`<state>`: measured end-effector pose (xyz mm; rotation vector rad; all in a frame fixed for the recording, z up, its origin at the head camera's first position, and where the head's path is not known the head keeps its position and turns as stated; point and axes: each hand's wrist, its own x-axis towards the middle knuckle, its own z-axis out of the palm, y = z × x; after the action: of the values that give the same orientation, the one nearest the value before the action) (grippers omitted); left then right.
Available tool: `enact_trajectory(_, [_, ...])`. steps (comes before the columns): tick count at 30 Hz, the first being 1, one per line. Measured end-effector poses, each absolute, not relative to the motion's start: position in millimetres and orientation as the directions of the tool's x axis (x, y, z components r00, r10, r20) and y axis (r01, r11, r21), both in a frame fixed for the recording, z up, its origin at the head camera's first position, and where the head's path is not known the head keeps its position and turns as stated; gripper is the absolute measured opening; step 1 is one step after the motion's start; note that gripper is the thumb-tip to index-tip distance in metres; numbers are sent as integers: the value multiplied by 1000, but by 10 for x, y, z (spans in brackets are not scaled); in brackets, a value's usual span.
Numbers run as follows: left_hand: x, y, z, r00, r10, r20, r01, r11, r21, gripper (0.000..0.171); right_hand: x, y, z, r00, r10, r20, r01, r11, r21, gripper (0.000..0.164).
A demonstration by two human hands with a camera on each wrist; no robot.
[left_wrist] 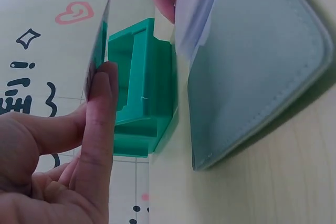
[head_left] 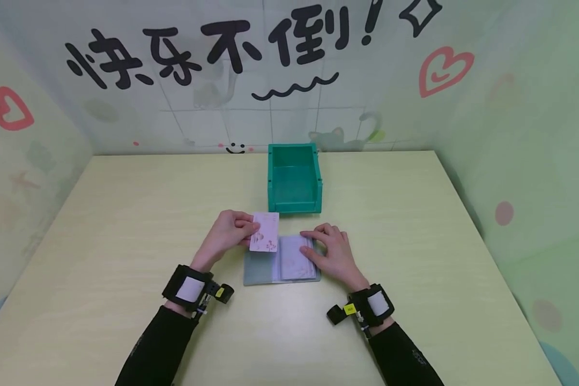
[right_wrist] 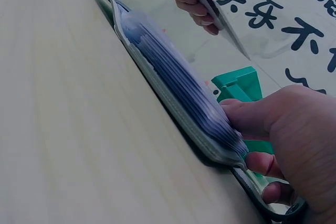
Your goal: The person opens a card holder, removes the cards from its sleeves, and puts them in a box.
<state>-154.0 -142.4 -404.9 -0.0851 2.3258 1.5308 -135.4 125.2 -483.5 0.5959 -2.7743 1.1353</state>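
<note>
A card holder [head_left: 259, 269] with a grey-green cover lies open on the table, its stack of clear sleeves [head_left: 295, 260] on the right side. My left hand [head_left: 231, 231] pinches a pink patterned card [head_left: 265, 231] between thumb and fingers, raised over the holder's upper left part. Seen edge-on in the left wrist view, the card [left_wrist: 98, 45] stands apart from the cover [left_wrist: 257, 72]. With the thumb on top of the sleeves [right_wrist: 178, 77] and fingers at their outer edge, my right hand [right_wrist: 299, 135] grips the holder's right side.
Just behind the card holder stands a green plastic bin [head_left: 295, 208], open at the top. The pale wooden table [head_left: 149, 214] meets printed walls at the back and both sides. Each wrist wears a strapped camera.
</note>
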Motion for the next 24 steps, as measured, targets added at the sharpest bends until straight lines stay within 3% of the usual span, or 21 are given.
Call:
enact_trajectory(12, [-1782,-1099,-3870,-978,81,-193,-149,381,913,37,-1371,1267,-4864,-917,-323,234,-394,642,-657,35])
enact_trajectory(24, [-2080,-695,-3780,-999,41,32,50,566,823,37,-1356,1270,-4847,-912,-326,250,-407,637,-654,34])
